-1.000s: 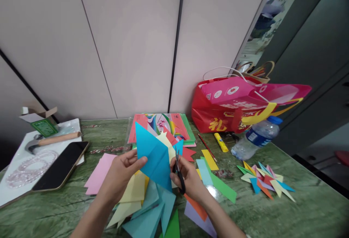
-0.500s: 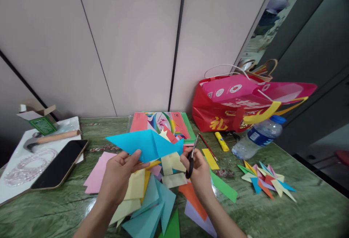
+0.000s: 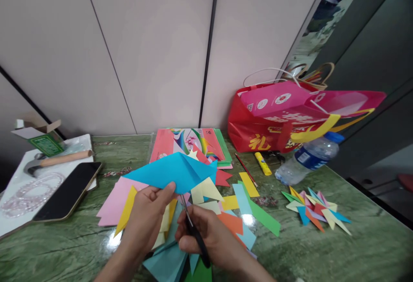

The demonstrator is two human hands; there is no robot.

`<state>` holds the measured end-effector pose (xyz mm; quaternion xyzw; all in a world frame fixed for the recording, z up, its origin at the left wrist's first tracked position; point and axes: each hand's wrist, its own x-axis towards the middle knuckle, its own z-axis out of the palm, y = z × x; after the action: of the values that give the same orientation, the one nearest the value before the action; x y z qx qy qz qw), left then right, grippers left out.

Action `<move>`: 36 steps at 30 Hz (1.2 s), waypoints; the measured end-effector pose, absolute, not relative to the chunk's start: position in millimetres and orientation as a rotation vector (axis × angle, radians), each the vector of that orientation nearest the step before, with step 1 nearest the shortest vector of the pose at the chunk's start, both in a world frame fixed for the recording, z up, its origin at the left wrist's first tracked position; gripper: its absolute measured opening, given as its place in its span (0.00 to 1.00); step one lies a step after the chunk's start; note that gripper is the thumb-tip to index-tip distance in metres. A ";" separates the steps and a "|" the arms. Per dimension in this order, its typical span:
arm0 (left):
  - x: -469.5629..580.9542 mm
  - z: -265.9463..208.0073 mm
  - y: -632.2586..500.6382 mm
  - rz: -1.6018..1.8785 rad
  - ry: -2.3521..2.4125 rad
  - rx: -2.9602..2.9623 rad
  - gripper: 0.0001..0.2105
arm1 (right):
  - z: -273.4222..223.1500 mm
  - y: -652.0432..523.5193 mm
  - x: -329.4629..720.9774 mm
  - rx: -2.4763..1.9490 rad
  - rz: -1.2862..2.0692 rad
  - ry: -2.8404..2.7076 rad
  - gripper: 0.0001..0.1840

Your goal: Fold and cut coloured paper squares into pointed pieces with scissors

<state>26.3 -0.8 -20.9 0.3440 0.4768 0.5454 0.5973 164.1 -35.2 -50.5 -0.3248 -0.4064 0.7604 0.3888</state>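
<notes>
My left hand (image 3: 150,209) pinches the lower edge of a folded bright blue paper (image 3: 174,172) between thumb and fingers. The paper is held up above the table, its pointed ends to left and right. My right hand (image 3: 206,232) is closed around the black handles of a pair of scissors (image 3: 195,234). Their blade tips meet the paper's bottom edge, just right of my left thumb; whether they cut into it I cannot tell. Below both hands lie loose paper pieces, among them pink sheets (image 3: 111,202), teal sheets (image 3: 169,260) and an orange strip (image 3: 232,222).
A paper pad (image 3: 164,144) lies against the wall. At right are a red bag (image 3: 248,127), a water bottle (image 3: 306,161), a glue stick (image 3: 263,164) and a paper star (image 3: 318,209). A phone (image 3: 67,191), hammer (image 3: 60,159) and small green box (image 3: 48,144) lie at left.
My right hand has brought the scissors left and down, from the paper's right end to its bottom edge. The blades now point up at it. My left hand keeps hold of the paper.
</notes>
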 end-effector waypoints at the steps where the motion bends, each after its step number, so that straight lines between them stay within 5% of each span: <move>1: 27.8 -20.6 -1.6 1.247 1.094 0.802 0.11 | -50.4 -34.7 164.4 -0.824 1.927 -1.024 0.28; 36: 32.4 -18.8 -6.5 1.192 1.120 0.812 0.15 | -54.5 -33.1 169.7 -0.819 1.883 -1.091 0.27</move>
<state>32.4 -6.5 -18.8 0.3519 0.4853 0.5167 0.6113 169.7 -33.1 -54.5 -0.3233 -0.4306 0.7433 0.3968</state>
